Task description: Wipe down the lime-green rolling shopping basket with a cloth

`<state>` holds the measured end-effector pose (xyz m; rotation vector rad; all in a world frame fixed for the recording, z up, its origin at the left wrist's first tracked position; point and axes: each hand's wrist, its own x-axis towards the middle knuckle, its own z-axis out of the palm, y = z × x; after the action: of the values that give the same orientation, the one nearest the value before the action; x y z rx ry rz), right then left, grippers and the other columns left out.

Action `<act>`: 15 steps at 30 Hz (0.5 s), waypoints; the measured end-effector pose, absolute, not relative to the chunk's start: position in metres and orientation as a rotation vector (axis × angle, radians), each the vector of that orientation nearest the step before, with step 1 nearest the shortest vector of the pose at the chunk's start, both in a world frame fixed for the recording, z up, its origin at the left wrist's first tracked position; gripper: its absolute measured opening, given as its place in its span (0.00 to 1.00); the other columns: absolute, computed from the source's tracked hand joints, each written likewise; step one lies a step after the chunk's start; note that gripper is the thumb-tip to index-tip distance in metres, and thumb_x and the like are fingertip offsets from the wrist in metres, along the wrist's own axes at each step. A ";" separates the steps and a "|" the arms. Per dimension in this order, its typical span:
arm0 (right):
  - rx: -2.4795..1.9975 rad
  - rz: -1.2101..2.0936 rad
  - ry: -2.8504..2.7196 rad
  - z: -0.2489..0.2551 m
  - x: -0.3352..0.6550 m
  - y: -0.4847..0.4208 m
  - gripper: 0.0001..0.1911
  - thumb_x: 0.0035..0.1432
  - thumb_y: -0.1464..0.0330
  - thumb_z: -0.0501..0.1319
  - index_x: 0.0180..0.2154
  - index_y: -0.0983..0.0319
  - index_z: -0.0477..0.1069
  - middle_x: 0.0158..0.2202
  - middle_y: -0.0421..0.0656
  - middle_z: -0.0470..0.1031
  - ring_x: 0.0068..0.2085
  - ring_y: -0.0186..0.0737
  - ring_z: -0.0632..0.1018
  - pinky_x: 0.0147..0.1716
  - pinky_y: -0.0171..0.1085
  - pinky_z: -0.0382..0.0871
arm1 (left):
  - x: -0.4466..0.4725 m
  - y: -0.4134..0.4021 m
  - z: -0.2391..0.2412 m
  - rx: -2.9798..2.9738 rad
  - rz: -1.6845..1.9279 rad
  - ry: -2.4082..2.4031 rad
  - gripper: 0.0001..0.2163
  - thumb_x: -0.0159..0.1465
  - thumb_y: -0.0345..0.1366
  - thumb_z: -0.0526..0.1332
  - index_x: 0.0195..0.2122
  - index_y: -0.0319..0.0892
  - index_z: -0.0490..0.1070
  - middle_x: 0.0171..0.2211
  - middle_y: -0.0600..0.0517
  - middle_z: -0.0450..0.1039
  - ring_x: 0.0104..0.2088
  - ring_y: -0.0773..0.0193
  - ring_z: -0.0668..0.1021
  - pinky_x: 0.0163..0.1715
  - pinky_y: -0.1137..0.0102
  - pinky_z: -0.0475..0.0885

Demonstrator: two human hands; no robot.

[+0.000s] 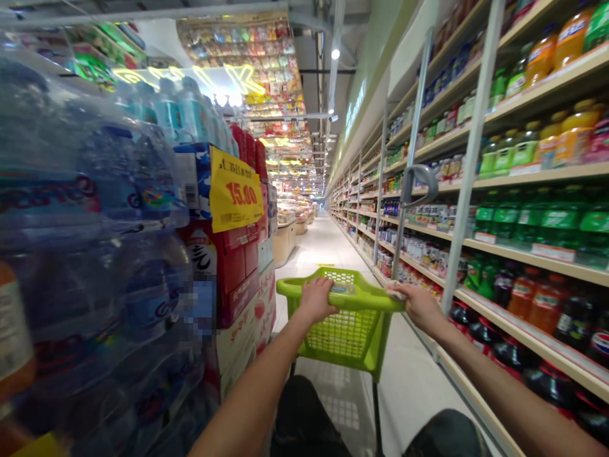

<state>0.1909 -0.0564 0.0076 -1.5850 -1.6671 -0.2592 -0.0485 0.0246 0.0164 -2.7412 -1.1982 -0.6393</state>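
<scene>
A lime-green plastic shopping cart (340, 339) with a lattice basket stands in front of me in the aisle. My left hand (318, 299) is wrapped over the left part of its handle (364, 299). At the handle's right end, my right hand (419, 306) is closed on a small whitish thing (396, 292), which looks like crumpled paper or tissue. That hand touches the cart's corner; most of its fingers are hidden. What lies in the basket, if anything, cannot be made out.
Close on the left rise shrink-wrapped water bottles (152, 279) and stacked cartons (242, 266) with a yellow price sign (236, 190). Along the right run shelves of soft drinks (533, 216), with metal posts (469, 158) and a grey hook-shaped handle (421, 184). The pale aisle floor (314, 238) stretches ahead.
</scene>
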 end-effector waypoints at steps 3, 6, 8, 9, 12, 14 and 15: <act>-1.521 -0.266 -1.622 0.003 0.159 -0.051 0.22 0.44 0.79 0.48 0.39 0.61 0.73 0.43 0.44 0.75 0.45 0.39 0.73 0.48 0.39 0.64 | -0.054 0.031 0.016 -2.716 -0.637 -1.237 0.30 0.47 0.38 0.63 0.53 0.49 0.57 0.57 0.51 0.58 0.57 0.53 0.58 0.54 0.52 0.54; -1.395 -0.279 -1.702 -0.002 0.121 -0.040 0.25 0.46 0.80 0.48 0.44 0.62 0.71 0.49 0.46 0.70 0.50 0.39 0.69 0.52 0.40 0.60 | -0.048 0.031 0.015 -2.721 -0.626 -1.222 0.30 0.47 0.37 0.63 0.53 0.51 0.58 0.57 0.53 0.58 0.57 0.55 0.59 0.54 0.55 0.54; -1.389 -0.330 -1.748 -0.004 0.122 -0.039 0.24 0.48 0.80 0.48 0.45 0.62 0.70 0.51 0.47 0.68 0.52 0.41 0.68 0.52 0.42 0.59 | -0.043 0.029 0.015 -2.725 -0.630 -1.220 0.29 0.47 0.37 0.63 0.52 0.51 0.58 0.57 0.54 0.59 0.56 0.56 0.60 0.55 0.54 0.52; -1.413 -0.358 -1.748 -0.004 0.132 -0.040 0.23 0.49 0.79 0.49 0.45 0.61 0.70 0.50 0.47 0.69 0.51 0.41 0.68 0.52 0.43 0.60 | -0.041 0.027 0.014 -2.728 -0.633 -1.216 0.29 0.47 0.37 0.62 0.52 0.51 0.59 0.57 0.54 0.60 0.56 0.56 0.60 0.55 0.53 0.51; -1.536 -0.433 -1.619 -0.006 0.180 -0.053 0.21 0.51 0.79 0.50 0.44 0.60 0.70 0.47 0.47 0.70 0.49 0.44 0.69 0.51 0.46 0.60 | -0.034 0.023 0.015 -2.733 -0.640 -1.185 0.28 0.49 0.37 0.62 0.52 0.52 0.58 0.56 0.54 0.60 0.56 0.55 0.60 0.55 0.50 0.47; -1.599 -0.461 -1.509 -0.009 0.199 -0.060 0.22 0.50 0.80 0.49 0.45 0.61 0.70 0.48 0.47 0.70 0.50 0.44 0.68 0.51 0.47 0.60 | -0.029 0.020 0.015 -2.727 -0.638 -1.174 0.27 0.49 0.37 0.61 0.52 0.52 0.58 0.57 0.54 0.59 0.56 0.55 0.60 0.55 0.49 0.46; -1.605 -0.461 -1.483 -0.011 0.199 -0.061 0.23 0.49 0.81 0.49 0.45 0.61 0.70 0.48 0.47 0.70 0.51 0.44 0.68 0.51 0.47 0.60 | -0.026 0.019 0.015 -2.724 -0.635 -1.176 0.27 0.49 0.37 0.61 0.52 0.52 0.58 0.57 0.54 0.59 0.56 0.55 0.59 0.55 0.49 0.46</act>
<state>0.1988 -0.0610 -0.0105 -1.6048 -1.4830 -0.4614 -0.0265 0.0186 0.0154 -2.7240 -1.1757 -0.6348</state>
